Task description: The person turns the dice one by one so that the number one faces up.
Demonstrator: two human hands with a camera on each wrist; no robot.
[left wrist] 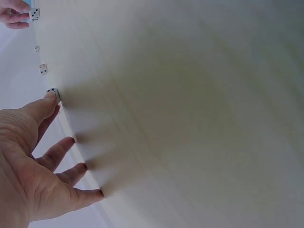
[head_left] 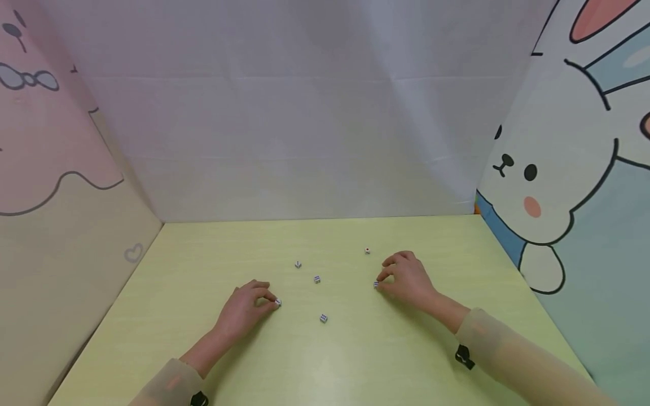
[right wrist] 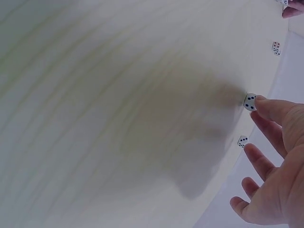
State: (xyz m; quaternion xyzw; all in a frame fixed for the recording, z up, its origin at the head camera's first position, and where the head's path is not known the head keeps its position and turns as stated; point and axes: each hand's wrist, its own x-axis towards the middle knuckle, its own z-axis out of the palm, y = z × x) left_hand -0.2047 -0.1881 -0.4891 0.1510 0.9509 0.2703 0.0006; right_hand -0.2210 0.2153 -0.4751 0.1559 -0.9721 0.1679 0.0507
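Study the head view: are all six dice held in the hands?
No: the left hand pinches one die, the right hand another die, and four loose dice lie on the table.

On the surface (head_left: 213,248), we see the back die (head_left: 367,251) nearest the far edge, right of its middle; just before it, our right grip (head_left: 409,282) holds the right die (head_left: 376,285). Our left grip (head_left: 245,309) holds the left die (head_left: 278,303), nearer the left edge. Between our two grips lie three more — the centre die (head_left: 317,279), the rear-left die (head_left: 298,264) behind it toward the far left corner, and the front die (head_left: 323,318), farthest from the far edge.
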